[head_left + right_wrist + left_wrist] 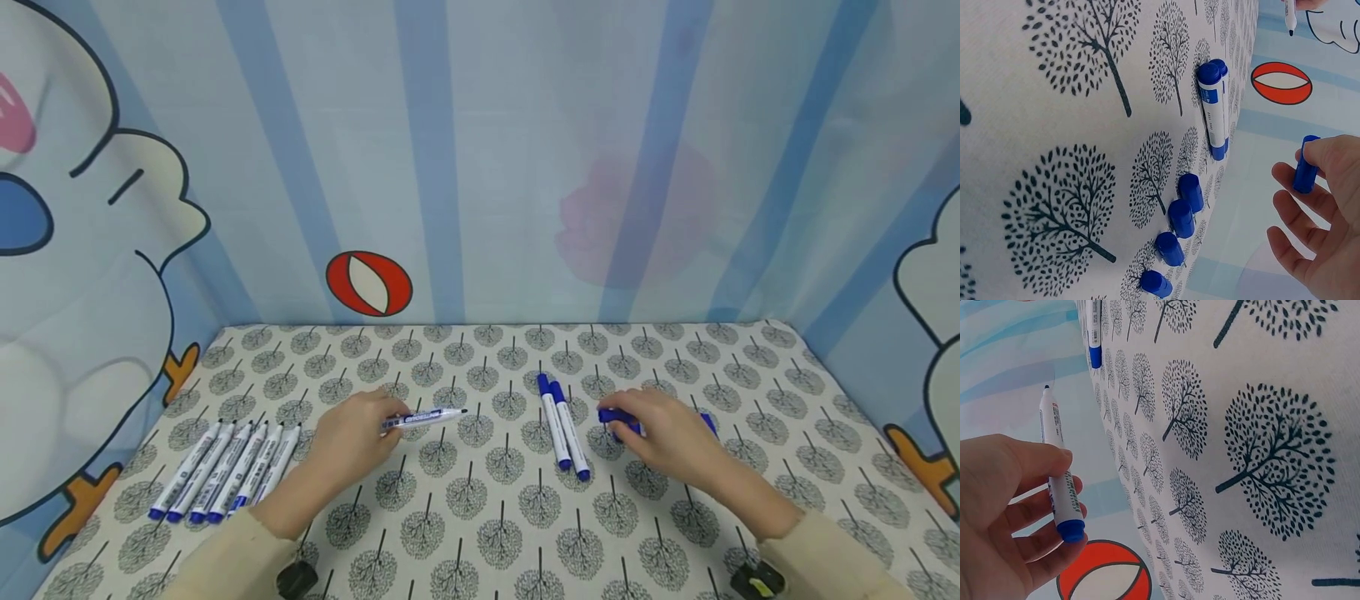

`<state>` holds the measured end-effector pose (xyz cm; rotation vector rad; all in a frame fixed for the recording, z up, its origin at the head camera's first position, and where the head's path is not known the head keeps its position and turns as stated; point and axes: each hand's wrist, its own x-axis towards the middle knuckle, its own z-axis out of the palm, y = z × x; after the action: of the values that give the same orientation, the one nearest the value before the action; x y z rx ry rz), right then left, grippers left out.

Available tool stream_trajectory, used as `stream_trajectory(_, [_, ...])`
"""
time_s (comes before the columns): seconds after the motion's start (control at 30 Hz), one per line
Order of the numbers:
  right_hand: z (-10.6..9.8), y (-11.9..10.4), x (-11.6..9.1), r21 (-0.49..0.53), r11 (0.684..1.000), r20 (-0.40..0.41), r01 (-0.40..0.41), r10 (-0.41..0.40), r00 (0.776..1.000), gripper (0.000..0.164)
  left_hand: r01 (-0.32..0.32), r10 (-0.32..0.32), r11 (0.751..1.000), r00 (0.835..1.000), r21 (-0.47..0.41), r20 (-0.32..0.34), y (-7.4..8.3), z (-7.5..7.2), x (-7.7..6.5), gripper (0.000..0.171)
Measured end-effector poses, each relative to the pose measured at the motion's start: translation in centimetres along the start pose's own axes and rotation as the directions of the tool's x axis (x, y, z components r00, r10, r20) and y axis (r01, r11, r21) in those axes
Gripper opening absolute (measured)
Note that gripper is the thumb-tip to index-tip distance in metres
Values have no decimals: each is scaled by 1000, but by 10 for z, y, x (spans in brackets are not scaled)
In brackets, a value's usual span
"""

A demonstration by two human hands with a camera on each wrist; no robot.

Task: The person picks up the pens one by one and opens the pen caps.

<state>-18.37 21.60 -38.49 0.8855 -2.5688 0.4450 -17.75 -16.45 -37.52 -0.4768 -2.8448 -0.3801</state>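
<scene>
The person's left hand (356, 437) grips an uncapped marker (427, 418), thumb laid along one side and fingers curled behind it. Its dark tip points across toward the right hand, and its blue end sits down by the outer fingers. The marker is held up off the worktop (465, 521), which wears a cloth printed with little trees.

Across from it, the right hand (667, 429) pinches a blue cap (1305, 164) between thumb and forefinger, the other fingers curving loosely away from it. The cap, too, is lifted above the cloth.

Near the right hand, four loose caps (1181, 219) stand out in a line in the right wrist view; from the head view the hand hides most of that spot, so I can't tell whether more lie there. Between the two hands, two capped markers (562, 427) lie side by side, capped ends pointing away from the person.

Over to the left, about six more markers (213, 471) lie in a slanted row, uncapped, dark tips away from the person and blue ends near. The left forearm comes close to the row's near end.

Behind everything hangs a blue-striped curtain (495, 167) with a red ball (369, 283) printed low on it.
</scene>
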Motion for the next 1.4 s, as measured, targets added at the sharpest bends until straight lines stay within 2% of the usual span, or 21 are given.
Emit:
stream_trajectory(0.2, [-1,0,0,-4,1000,-32,15,-15,999,25,25,-25,1000,1000,-8,0,-6,-1,-3,23])
stream_trajectory(0.43, [-1,2,-1,-36,999,-35,-9,7,999,25,40,-40,999,999,-1,19,-13,-7,-7,23])
stream_trajectory(0.77, [-3,4,-4,-32,999,-42,-39,38,998,24,89,-88,996,993,-15,76,-23,-14,-14,21])
stream_trajectory(0.97, [-3,5,-5,-26,997,-21,-66,66,998,24,85,-86,996,994,10,64,-29,-13,-19,26])
stream_trajectory(1.1, [-4,5,-6,-17,997,-10,-78,78,997,26,92,-92,996,994,-4,54,-32,-13,-22,29])
stream_trajectory(1.4, [-6,6,-7,-20,997,-25,-75,75,997,27,144,-144,990,985,10,99,-38,-15,-27,30])
